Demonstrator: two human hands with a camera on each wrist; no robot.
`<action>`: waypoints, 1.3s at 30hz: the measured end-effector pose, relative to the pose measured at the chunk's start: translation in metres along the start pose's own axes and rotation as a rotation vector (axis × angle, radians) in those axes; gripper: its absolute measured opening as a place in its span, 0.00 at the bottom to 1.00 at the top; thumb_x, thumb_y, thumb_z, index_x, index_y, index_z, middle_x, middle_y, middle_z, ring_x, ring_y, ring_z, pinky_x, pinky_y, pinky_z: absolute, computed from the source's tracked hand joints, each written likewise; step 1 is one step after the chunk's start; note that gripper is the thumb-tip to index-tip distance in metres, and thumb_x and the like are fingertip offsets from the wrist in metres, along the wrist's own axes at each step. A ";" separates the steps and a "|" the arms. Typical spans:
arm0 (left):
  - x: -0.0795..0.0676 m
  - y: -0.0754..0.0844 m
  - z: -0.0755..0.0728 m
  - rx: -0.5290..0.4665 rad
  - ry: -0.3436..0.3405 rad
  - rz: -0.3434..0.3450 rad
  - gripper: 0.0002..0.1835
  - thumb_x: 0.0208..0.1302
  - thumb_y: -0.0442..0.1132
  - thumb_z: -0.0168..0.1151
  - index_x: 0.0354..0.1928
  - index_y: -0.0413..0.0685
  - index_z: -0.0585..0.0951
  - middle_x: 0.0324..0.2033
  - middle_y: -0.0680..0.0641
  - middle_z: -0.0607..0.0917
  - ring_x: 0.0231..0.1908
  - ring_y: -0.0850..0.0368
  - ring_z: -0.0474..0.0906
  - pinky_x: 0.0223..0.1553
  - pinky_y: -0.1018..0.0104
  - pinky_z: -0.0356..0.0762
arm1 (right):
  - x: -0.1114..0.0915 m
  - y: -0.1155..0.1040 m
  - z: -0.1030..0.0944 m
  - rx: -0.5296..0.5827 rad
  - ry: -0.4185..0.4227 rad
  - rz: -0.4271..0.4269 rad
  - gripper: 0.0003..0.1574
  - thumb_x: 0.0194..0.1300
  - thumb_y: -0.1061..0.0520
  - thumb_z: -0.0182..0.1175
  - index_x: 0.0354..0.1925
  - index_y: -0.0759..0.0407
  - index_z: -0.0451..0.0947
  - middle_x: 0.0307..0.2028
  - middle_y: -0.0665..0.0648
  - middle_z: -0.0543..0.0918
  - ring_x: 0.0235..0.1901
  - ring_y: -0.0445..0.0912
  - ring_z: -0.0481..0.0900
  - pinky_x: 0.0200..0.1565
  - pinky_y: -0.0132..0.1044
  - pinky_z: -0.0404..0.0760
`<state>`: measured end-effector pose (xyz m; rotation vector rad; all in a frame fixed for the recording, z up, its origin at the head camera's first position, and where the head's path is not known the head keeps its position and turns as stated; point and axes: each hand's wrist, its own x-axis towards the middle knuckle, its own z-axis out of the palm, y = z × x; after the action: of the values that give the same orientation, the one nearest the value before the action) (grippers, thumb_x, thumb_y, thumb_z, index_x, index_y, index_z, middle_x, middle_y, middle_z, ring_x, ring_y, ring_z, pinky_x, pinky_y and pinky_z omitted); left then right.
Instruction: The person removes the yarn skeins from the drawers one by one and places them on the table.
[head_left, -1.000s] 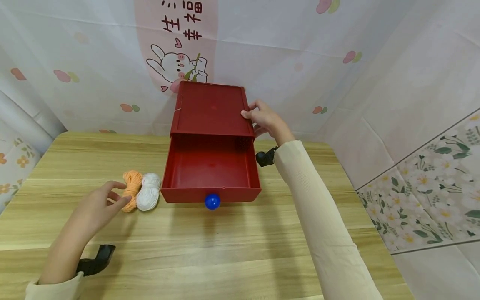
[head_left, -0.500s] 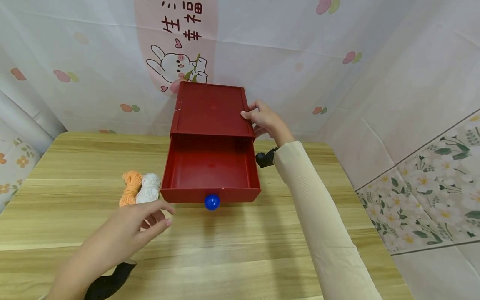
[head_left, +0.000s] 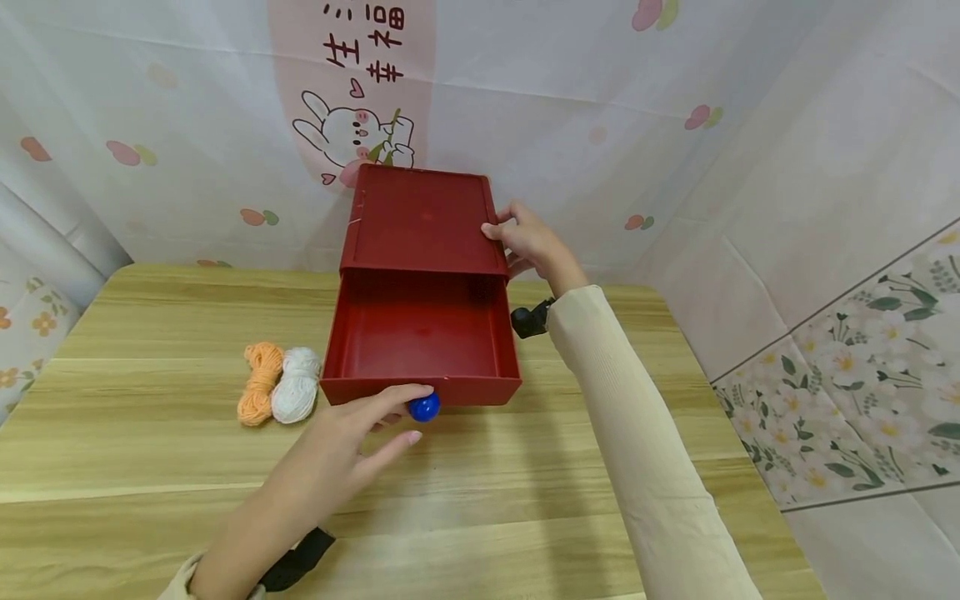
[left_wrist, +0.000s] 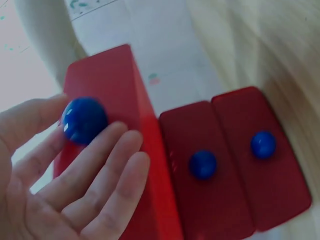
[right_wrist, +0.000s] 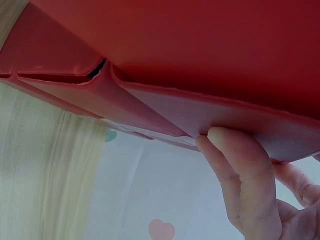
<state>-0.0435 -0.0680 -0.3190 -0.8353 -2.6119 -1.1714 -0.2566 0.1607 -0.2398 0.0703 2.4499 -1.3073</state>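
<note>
A red drawer cabinet point(head_left: 423, 218) stands against the backdrop, with its top drawer point(head_left: 420, 342) pulled out and nothing seen inside. On the drawer's front is a round blue knob point(head_left: 424, 407). My left hand point(head_left: 348, 450) has come to this knob, an index fingertip touching its top in the head view and the thumb apart below. In the left wrist view the fingers point(left_wrist: 107, 185) stretch fairly straight around the knob. My right hand point(head_left: 528, 237) grips the cabinet's upper right side, thumb on top; its bent fingers point(right_wrist: 245, 165) press the side wall.
An orange yarn skein point(head_left: 262, 383) and a white yarn skein point(head_left: 297, 385) lie side by side left of the drawer on the wooden table point(head_left: 480, 517). Two lower drawers point(left_wrist: 215, 200) with blue knobs are shut below. A printed cloth point(head_left: 570, 142) hangs close behind the cabinet.
My left hand has moved from beside the orange skein rightward to the blue knob. Both skeins stay on the table. My right hand and the drawer have not visibly moved.
</note>
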 end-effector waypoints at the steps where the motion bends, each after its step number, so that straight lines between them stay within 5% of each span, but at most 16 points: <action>1: 0.001 0.000 0.003 -0.004 0.009 0.004 0.23 0.57 0.40 0.66 0.56 0.58 0.75 0.41 0.57 0.85 0.37 0.65 0.81 0.40 0.66 0.81 | 0.000 0.000 0.000 -0.002 0.000 0.000 0.25 0.71 0.49 0.47 0.61 0.55 0.54 0.49 0.63 0.73 0.30 0.53 0.79 0.31 0.43 0.82; 14: 0.014 -0.001 0.013 0.023 0.118 -0.004 0.16 0.56 0.38 0.66 0.48 0.56 0.79 0.33 0.57 0.85 0.30 0.68 0.80 0.33 0.70 0.79 | 0.000 0.000 -0.001 0.004 -0.006 0.002 0.26 0.71 0.49 0.47 0.61 0.55 0.54 0.50 0.63 0.72 0.30 0.53 0.79 0.31 0.43 0.82; 39: 0.058 -0.026 0.008 -0.025 0.112 -0.135 0.15 0.60 0.42 0.63 0.49 0.57 0.79 0.32 0.51 0.85 0.31 0.58 0.82 0.33 0.62 0.80 | 0.001 0.002 0.002 -0.016 0.014 -0.009 0.25 0.71 0.49 0.46 0.61 0.55 0.54 0.49 0.63 0.74 0.34 0.54 0.79 0.33 0.43 0.82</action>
<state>-0.1051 -0.0513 -0.3207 -0.5865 -2.6017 -1.2481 -0.2565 0.1603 -0.2428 0.0646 2.4750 -1.2953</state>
